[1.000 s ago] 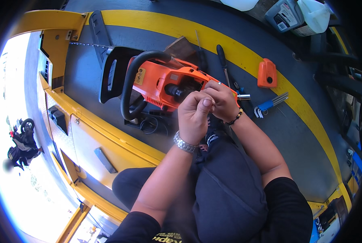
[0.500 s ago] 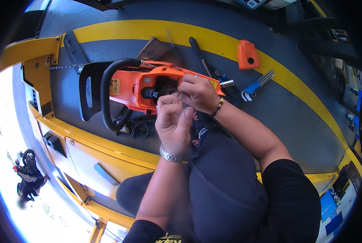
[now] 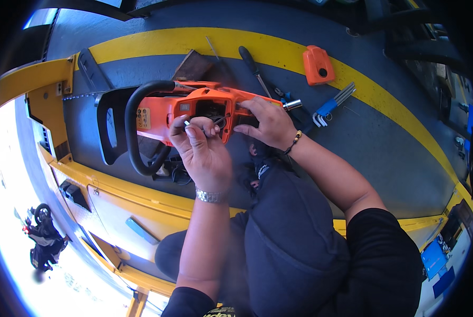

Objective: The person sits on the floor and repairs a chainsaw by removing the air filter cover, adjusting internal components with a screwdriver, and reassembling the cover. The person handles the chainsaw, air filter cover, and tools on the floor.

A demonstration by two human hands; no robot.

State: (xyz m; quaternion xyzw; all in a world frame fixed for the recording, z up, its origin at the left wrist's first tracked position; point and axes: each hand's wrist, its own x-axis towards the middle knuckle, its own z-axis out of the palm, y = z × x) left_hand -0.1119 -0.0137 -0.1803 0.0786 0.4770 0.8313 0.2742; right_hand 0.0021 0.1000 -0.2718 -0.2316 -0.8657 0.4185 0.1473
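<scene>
An orange chainsaw [image 3: 165, 113] lies on the grey floor, its black front handle [image 3: 133, 127] toward the left. Its top housing has an uncovered dark cavity [image 3: 210, 109]. At the near edge of that cavity, my left hand [image 3: 205, 158] is closed, pinching a small piece with a pale tip [image 3: 187, 123] between thumb and fingers; its exact kind is unclear. A thin dark cable [image 3: 221, 120] runs beside those fingertips. My right hand [image 3: 272, 124] is by the rear of the saw, thumb and fingers apart, fingertips against the orange housing.
Beyond the saw lie a dark wedge-shaped block [image 3: 193, 66], a black-handled screwdriver [image 3: 249, 61] and an orange cover [image 3: 318, 66]. A metal socket [image 3: 292, 104] and a blue hex key holder [image 3: 329, 106] are at the right. A yellow metal frame [image 3: 131, 190] borders the near side.
My left hand has moved left and turned, with the small pale-tipped piece now visible in it. My right hand has separated from it and spread its fingers. The view has shifted slightly.
</scene>
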